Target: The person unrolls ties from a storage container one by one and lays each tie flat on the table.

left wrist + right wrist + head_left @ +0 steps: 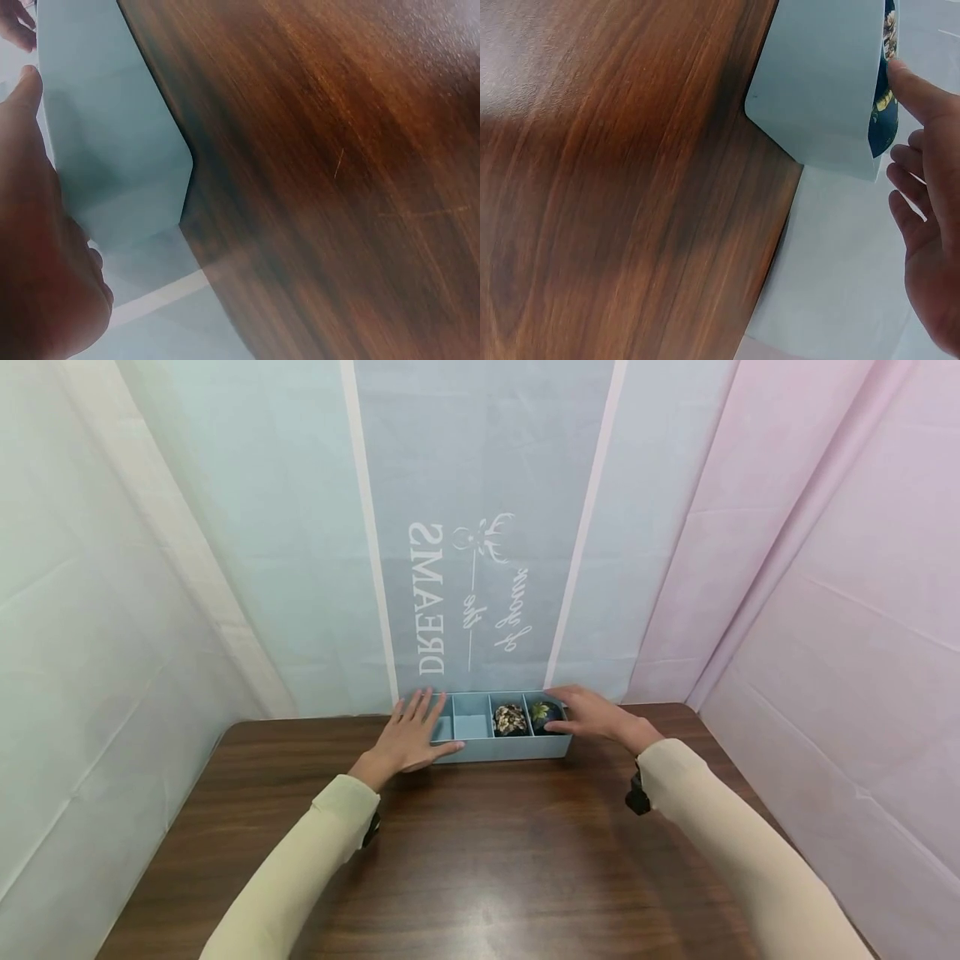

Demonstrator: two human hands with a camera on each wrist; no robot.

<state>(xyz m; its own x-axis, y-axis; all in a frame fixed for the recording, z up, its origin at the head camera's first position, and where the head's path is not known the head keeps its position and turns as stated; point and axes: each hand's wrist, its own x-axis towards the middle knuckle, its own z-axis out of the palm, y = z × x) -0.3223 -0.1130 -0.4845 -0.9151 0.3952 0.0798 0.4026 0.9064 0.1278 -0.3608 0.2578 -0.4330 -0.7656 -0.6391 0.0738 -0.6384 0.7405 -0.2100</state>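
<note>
A light blue divided box [517,749] stands at the table's far edge. My left hand [405,739] lies over its left end with fingers spread and the thumb along the front rim. At the right end, my right hand [596,714] reaches over the box, its thumb above a dark blue patterned bundle [542,717] in the end compartment. Beside that bundle sits a black-and-cream patterned one [510,720]; their exact kind is unclear. The compartment left of these shows a bare floor. Part of the leftmost compartment is hidden by my left hand.
The brown wooden table [480,852] extends from the box toward me. Behind it hangs a blue-grey cloth [487,460] with white lettering, close to the box's back. Pale cloth walls flank both sides.
</note>
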